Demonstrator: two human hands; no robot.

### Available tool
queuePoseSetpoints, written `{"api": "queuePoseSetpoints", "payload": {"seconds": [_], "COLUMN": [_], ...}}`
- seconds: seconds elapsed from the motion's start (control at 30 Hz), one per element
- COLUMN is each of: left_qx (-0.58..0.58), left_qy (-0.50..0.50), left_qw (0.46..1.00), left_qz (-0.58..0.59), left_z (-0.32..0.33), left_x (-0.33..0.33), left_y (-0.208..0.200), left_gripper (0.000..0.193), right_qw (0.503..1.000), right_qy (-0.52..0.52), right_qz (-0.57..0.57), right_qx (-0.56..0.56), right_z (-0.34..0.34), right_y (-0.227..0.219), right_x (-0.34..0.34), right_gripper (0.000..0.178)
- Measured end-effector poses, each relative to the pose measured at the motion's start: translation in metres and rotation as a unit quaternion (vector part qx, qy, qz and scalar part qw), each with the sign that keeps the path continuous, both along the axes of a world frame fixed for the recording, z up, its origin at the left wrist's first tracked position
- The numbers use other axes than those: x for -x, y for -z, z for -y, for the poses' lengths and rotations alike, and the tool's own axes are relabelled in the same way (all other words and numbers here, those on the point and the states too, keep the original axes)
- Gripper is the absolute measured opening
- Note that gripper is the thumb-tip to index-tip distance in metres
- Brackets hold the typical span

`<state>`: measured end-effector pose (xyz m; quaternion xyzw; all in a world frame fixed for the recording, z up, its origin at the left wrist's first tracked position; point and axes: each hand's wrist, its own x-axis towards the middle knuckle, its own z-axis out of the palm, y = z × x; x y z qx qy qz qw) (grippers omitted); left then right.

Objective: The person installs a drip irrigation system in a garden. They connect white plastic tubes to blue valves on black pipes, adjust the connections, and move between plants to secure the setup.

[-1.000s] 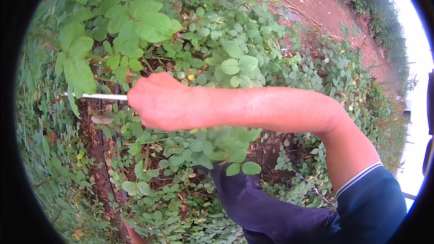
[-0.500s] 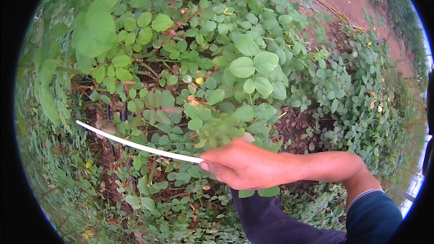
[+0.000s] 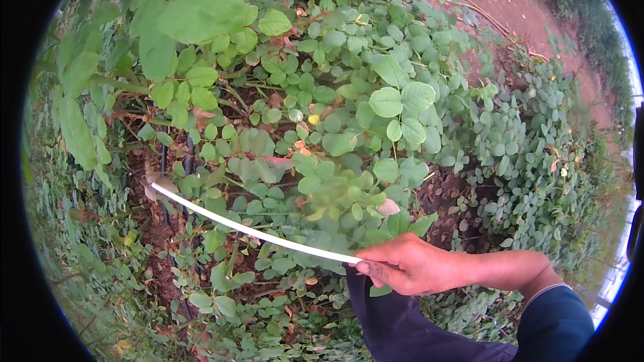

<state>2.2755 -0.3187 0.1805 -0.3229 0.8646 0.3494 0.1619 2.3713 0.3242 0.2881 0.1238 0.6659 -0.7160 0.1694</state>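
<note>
My right hand (image 3: 410, 265) comes in from the lower right, thumb and fingers closed on the end of a thin white rod (image 3: 251, 230). The rod reaches leftward and slightly up across the leaves, curved in this picture. Around its far tip shows a blurred, pale brownish patch (image 3: 155, 179); whether it belongs to the rod I cannot tell. Leafy green bushes (image 3: 402, 104) with toothed oval leaflets surround the hand, and a few leaves lie right behind it. My left hand is out of sight.
Large blurred leaves (image 3: 201, 3) hang close at the upper left. Dark thin pipes (image 3: 188, 154) run over brown soil (image 3: 161, 255) between the plants. My dark-clothed leg (image 3: 396, 325) is below the hand. A reddish dirt path (image 3: 530, 20) lies at the upper right.
My right hand has moved right and slightly down, drawing the white rod along with it. A pale dry leaf that was behind the hand now shows. The view has shifted slightly.
</note>
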Motion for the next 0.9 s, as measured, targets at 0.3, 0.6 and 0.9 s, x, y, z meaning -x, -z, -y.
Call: {"api": "queuePoseSetpoints", "payload": {"seconds": [0.3,0.6,0.9], "left_qx": [0.002,0.007,0.004], "left_qy": [0.015,0.020,0.025], "left_qw": [1.000,1.000,1.000], "left_qz": [0.006,0.010,0.015], "left_z": [-0.016,-0.025,-0.027], "left_x": [0.018,0.023,0.025], "left_y": [0.001,0.001,0.002], "left_gripper": [0.017,0.017,0.017], "right_qw": [0.999,0.999,0.999], "right_qy": [0.029,0.026,0.038], "right_qz": [-0.003,0.018,0.003], "right_qx": [0.016,0.018,0.026], "right_z": [0.001,-0.005,0.002], "right_y": [0.001,0.009,0.009], "right_x": [-0.015,-0.036,-0.034], "right_gripper": [0.022,0.020,0.020]}}
